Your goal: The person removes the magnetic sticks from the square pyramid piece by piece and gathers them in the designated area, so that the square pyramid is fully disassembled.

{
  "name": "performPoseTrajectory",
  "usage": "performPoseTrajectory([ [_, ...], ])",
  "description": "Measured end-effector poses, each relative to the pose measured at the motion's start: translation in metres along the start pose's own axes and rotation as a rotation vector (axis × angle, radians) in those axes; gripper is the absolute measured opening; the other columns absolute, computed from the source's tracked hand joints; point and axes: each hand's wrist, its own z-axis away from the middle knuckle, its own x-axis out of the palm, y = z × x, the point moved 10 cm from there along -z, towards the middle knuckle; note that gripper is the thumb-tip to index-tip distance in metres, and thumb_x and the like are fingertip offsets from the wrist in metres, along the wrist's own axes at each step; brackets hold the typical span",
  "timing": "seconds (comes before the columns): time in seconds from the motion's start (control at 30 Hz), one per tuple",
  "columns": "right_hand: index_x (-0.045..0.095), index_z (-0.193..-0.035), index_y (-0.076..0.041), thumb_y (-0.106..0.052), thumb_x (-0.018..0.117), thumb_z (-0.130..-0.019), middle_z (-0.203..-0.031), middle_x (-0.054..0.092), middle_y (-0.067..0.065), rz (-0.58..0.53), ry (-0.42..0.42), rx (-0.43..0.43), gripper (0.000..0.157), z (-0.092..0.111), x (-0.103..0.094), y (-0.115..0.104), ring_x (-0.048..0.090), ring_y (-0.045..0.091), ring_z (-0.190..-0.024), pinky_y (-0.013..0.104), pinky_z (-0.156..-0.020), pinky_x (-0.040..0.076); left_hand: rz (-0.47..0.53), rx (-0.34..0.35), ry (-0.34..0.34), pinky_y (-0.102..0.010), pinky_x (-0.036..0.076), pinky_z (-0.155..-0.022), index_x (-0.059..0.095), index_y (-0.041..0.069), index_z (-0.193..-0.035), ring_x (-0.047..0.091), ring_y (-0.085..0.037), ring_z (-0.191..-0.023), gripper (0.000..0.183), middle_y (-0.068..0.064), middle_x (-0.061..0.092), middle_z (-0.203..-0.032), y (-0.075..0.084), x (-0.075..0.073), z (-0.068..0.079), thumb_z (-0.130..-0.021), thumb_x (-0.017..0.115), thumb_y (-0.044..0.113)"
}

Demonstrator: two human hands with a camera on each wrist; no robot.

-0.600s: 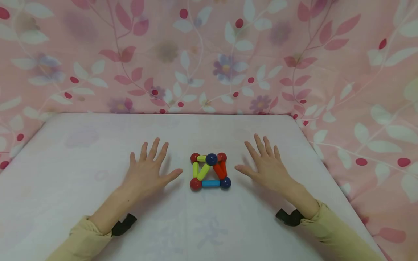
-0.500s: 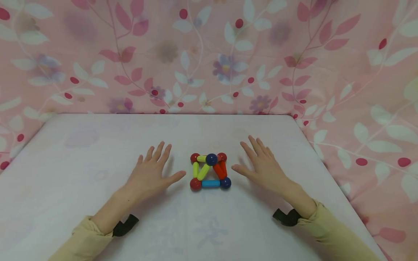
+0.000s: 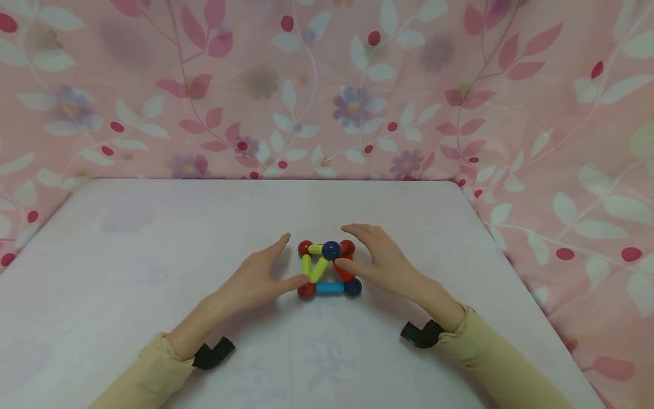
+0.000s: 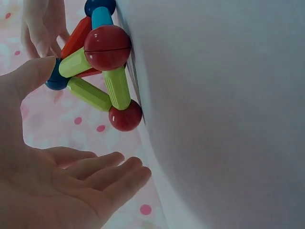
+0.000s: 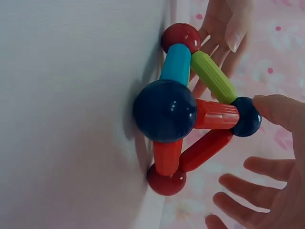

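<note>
A small pyramid of magnetic rods and balls [image 3: 330,288] stands on the white-covered table. Its base has red balls [image 3: 306,290] and a navy ball [image 5: 165,110], with another navy ball [image 3: 331,250] at the apex. Light-green rods [image 4: 117,88], red rods [image 5: 217,114] and one blue rod join them. My left hand [image 3: 258,278] is spread at the pyramid's left side, thumb in front of a red ball in the head view. From the right, my right hand [image 3: 385,261] reaches around it, fingers loosely bent, thumb near the apex. Whether either thumb touches is unclear.
A white cloth covers the table [image 3: 153,238]. Pink floral fabric [image 3: 327,85] hangs behind it and along the right side. Black straps [image 3: 214,353] sit at both wrists below beige sleeves [image 3: 148,375].
Both hands have moved inward to the pyramid from either side, their fingers less spread and turned toward it. The pyramid has stayed in place.
</note>
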Motion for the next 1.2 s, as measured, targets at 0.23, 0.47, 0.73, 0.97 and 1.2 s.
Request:
performPoseTrajectory([
  [0.23,0.064,-0.131,-0.015,-0.027,0.077,-0.087,-0.13,0.065,0.001,0.048,0.019,-0.181,0.047,-0.014,0.003,-0.028,0.053,0.018,-0.113,0.039,-0.094,0.051,0.043,0.032,-0.034,-0.058,0.036,-0.113,0.024,0.013,-0.16,0.034,-0.033,-0.148,0.103,-0.009,0.036,-0.16,0.01,0.01,-0.008,-0.082,0.073,0.06],
  [0.47,0.07,-0.122,-0.007,-0.015,0.075,-0.084,-0.118,0.067,0.003,0.035,-0.003,-0.296,0.039,-0.018,0.009,-0.043,0.055,0.016,-0.099,0.029,-0.078,0.052,0.081,0.158,-0.043,-0.053,0.033,-0.117,0.025,0.006,-0.158,0.032,-0.03,-0.148,0.102,-0.01,0.038,-0.159,0.021,0.017,-0.013,-0.081,0.081,0.044],
  [0.73,0.07,-0.12,-0.005,-0.006,0.074,-0.082,-0.115,0.066,0.005,0.009,0.029,-0.342,0.038,-0.015,0.01,-0.046,0.062,0.017,-0.101,0.031,-0.085,0.057,0.124,0.22,-0.054,-0.053,0.027,-0.119,0.02,0.005,-0.159,0.028,-0.028,-0.151,0.104,-0.01,0.034,-0.161,0.022,0.019,-0.013,-0.083,0.081,0.04],
  [0.97,0.071,-0.117,-0.004,-0.005,0.074,-0.081,-0.114,0.068,0.006,0.006,0.054,-0.333,0.036,-0.015,0.012,-0.045,0.065,0.017,-0.1,0.032,-0.087,0.058,0.118,0.208,-0.07,-0.051,0.027,-0.12,0.021,0.011,-0.16,0.028,-0.024,-0.151,0.103,-0.003,0.034,-0.162,0.018,0.023,-0.013,-0.083,0.081,0.042],
  [1.2,0.071,-0.116,-0.004,-0.005,0.078,-0.08,-0.115,0.07,0.007,-0.006,0.097,-0.322,0.037,-0.014,0.01,-0.044,0.068,0.02,-0.102,0.034,-0.089,0.059,0.124,0.2,-0.07,-0.052,0.027,-0.12,0.021,0.01,-0.16,0.029,-0.025,-0.15,0.103,-0.004,0.036,-0.161,0.018,0.023,-0.014,-0.082,0.082,0.041],
])
